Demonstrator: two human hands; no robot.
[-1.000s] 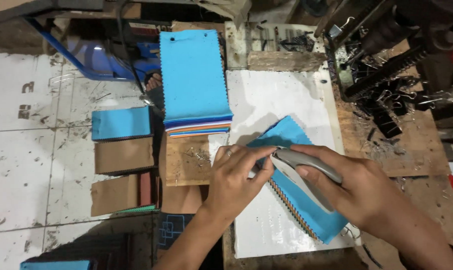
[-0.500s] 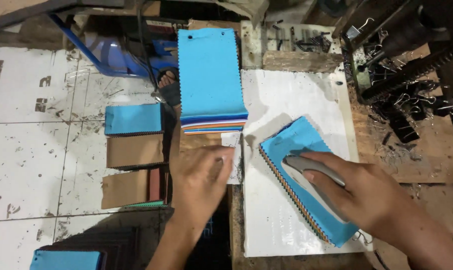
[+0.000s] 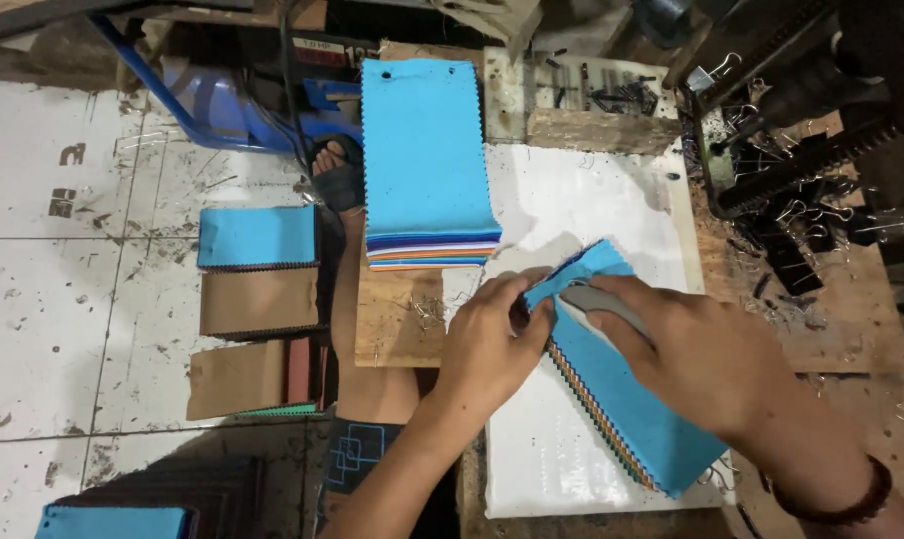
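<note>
cluttered wooden bench point(image 3: 841, 329), white board point(image 3: 592, 200) on top. blue fabric swatch stack point(image 3: 632, 399) lies slanted there; its top corner is pinched by left hand point(image 3: 487, 344), grey stapler-like tool point(image 3: 602, 304) gripped by right hand point(image 3: 701, 354). fastening step judged underway; firm, aligned pressure needed next.

Both hands point(image 3: 492, 339) point(image 3: 701, 354) curled, touching.

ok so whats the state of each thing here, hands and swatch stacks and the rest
left hand: pinching the top corner of the tilted swatch stack
right hand: gripping a grey tool, pressed on that stack
tilted swatch stack: lying askew on the white board
upright swatch stack: flat, untouched, edges fanned at the bottom
binder clips: loose in a heap
</note>
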